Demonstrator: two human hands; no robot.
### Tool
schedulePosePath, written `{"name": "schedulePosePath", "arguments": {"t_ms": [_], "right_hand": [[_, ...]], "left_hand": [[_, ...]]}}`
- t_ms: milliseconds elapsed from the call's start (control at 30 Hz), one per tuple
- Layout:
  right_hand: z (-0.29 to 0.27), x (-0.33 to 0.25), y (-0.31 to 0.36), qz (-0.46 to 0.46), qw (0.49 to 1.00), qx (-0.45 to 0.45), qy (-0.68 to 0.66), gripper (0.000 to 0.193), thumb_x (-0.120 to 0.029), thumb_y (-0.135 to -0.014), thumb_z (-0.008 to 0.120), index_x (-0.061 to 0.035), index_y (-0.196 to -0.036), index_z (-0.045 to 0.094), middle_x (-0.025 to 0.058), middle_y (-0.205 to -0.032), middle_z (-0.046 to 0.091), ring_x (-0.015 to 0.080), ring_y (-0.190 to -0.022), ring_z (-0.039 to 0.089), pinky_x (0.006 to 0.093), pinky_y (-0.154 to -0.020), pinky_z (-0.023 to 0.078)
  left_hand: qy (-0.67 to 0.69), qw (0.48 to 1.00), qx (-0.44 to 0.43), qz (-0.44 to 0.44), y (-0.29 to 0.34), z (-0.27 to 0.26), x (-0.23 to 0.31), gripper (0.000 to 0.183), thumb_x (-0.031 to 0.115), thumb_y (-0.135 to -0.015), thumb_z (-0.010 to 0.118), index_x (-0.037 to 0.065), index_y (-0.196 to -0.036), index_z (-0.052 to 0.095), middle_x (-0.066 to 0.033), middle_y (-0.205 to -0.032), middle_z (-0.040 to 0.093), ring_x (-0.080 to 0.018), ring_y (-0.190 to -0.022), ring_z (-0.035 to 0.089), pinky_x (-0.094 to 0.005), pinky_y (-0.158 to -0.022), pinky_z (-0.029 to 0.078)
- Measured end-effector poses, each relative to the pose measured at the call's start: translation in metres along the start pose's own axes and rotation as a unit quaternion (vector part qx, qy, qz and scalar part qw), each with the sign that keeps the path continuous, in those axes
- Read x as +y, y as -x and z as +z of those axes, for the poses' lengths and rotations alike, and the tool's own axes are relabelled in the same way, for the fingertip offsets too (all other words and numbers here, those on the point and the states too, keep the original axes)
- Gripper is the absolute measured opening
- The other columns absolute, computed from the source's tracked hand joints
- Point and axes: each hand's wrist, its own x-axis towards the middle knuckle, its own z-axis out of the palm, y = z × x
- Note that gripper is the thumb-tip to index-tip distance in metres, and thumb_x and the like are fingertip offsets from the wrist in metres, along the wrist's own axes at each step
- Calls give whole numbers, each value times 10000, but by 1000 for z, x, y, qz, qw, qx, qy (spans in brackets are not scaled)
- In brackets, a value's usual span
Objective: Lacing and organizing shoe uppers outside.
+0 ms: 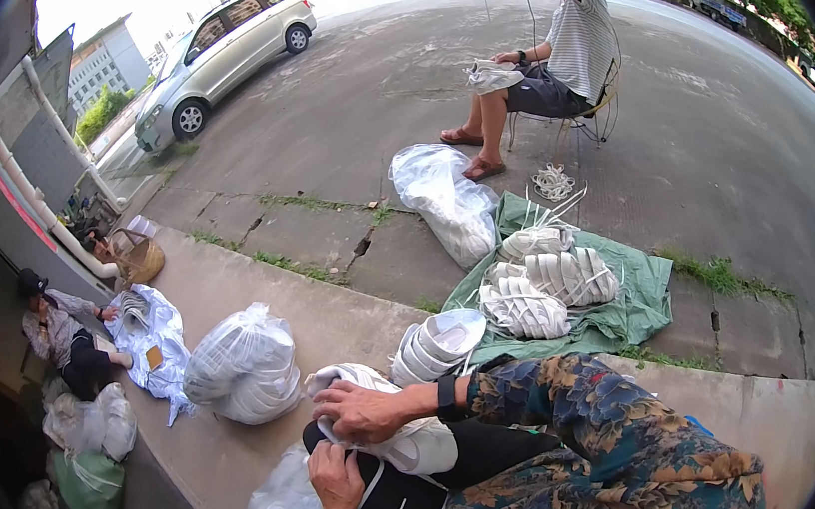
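My right hand, with a dark band on its wrist, is closed over a white shoe upper resting on my black-trousered lap. Just below it, my left hand has its fingers curled into a pinch by the shoe upper's lower edge; what is between them is too small to make out. White lace-like strips hang down over the black cloth beside that hand. Past my right hand stands a nested stack of white shoe pieces.
Strap-bound white bundles lie on a green sheet. Filled plastic bags stand around me. A seated person holds white pieces near a cord coil; another person sits at left. A van is parked beyond.
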Motion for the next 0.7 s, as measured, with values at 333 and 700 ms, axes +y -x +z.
{"name": "schedulePosePath", "arguments": {"t_ms": [333, 700], "right_hand": [[-55, -7, 16, 35, 995, 74, -58, 91, -89, -737, 616, -8, -701, 595, 192, -1177, 479, 365, -1161, 407, 462, -924, 361], [-59, 7, 17, 117, 987, -107, -20, 200, -81, -743, 600, -52, -941, 588, 151, -777, 579, 331, -764, 575, 424, -625, 435]], "left_hand": [[90, 994, 47, -37, -50, -13, 45, 215, 14, -724, 592, -16, -936, 576, -174, -929, 542, -343, -875, 531, -393, -749, 424], [277, 956, -80, 60, -42, -27, 113, 68, 50, -798, 570, -14, -789, 551, -139, -671, 553, -263, -599, 563, -320, -544, 425]]}}
